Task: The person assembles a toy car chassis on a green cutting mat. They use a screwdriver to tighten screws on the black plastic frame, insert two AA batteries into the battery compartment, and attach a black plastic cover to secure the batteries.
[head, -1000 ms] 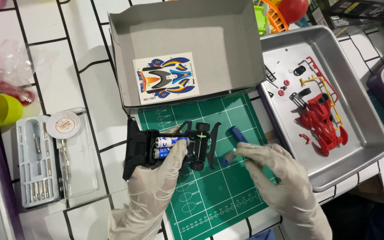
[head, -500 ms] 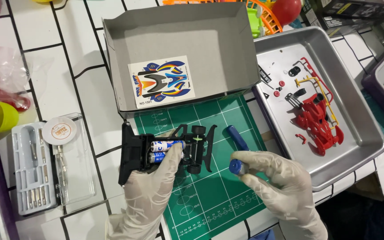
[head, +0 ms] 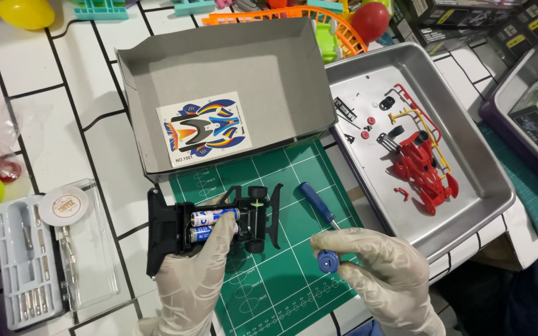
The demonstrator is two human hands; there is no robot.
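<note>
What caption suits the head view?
Gloved left hand steadies black toy-car chassis; right hand holds small blue wheel.

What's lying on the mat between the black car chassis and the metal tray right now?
In the head view, a blue-handled screwdriver lies on the green cutting mat, between the black chassis and the metal tray.

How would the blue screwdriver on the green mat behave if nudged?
The blue screwdriver has a round handle and lies flat on the green mat, so it would probably roll sideways. It looks small and rigid, likely light. The mat may slow it slightly.
</note>
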